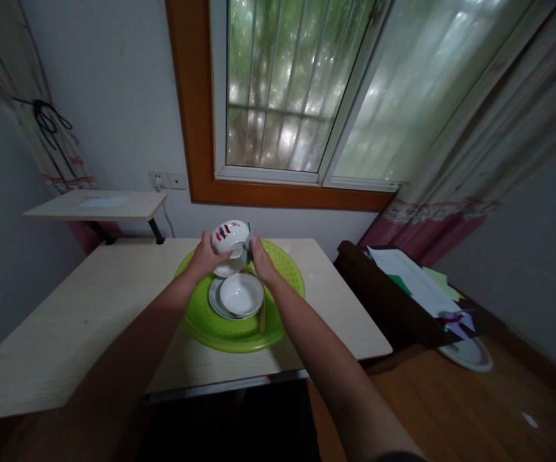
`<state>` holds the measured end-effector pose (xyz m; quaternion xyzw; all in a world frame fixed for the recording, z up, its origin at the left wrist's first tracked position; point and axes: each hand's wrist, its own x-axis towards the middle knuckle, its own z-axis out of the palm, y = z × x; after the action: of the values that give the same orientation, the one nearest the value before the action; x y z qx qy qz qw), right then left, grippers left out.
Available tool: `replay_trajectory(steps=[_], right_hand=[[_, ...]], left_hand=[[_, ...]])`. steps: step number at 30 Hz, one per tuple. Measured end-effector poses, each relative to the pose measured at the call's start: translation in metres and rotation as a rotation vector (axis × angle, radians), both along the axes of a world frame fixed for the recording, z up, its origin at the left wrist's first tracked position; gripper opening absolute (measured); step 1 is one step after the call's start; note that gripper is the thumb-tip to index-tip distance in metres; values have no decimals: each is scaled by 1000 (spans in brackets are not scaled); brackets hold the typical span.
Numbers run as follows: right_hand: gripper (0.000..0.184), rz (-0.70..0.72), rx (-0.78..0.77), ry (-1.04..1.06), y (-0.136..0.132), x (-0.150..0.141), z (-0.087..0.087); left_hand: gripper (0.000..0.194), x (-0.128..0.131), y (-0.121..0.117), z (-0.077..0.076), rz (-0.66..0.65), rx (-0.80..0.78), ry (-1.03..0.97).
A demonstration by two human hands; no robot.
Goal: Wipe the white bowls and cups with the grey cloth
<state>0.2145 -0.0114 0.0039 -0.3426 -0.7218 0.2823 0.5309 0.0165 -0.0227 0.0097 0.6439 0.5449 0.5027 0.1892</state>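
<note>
A white bowl with red markings [230, 235] is tipped up above the tray, its outside and foot turned towards me. My left hand [206, 258] grips its left side, the thumb lying across the underside. Against the bowl's right side, my right hand [262, 259] is closed on a small dark grey-green piece [249, 250] that looks like cloth. Below them, a white bowl [242, 294] stands upright on a white plate [216, 301]. Part of another white dish [227, 267] shows under the raised bowl. A thin wooden stick, perhaps a chopstick [263, 314], lies beside the plate.
The dishes are on a round green plastic tray [239, 343] on a pale wooden table [99, 301]. A small raised shelf [138, 208] stands at the back left. To the right is a dark brown piece of furniture [378, 295] with papers [405, 282] on it. A window [282, 90] is ahead.
</note>
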Motion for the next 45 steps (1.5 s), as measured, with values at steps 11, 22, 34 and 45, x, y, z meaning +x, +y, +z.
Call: replay_trajectory(steps=[11, 22, 34, 45], right_hand=[[54, -15, 240, -226, -17, 1, 17], [62, 33, 112, -146, -14, 0, 11], [70, -50, 32, -31, -4, 6, 7], [48, 40, 352, -354, -28, -4, 27]], left_hand=[[54, 7, -8, 0, -89, -5, 161], [60, 0, -1, 7, 151, 40, -20], [59, 6, -7, 0, -121, -38, 62], [54, 4, -5, 3, 21, -10, 89]])
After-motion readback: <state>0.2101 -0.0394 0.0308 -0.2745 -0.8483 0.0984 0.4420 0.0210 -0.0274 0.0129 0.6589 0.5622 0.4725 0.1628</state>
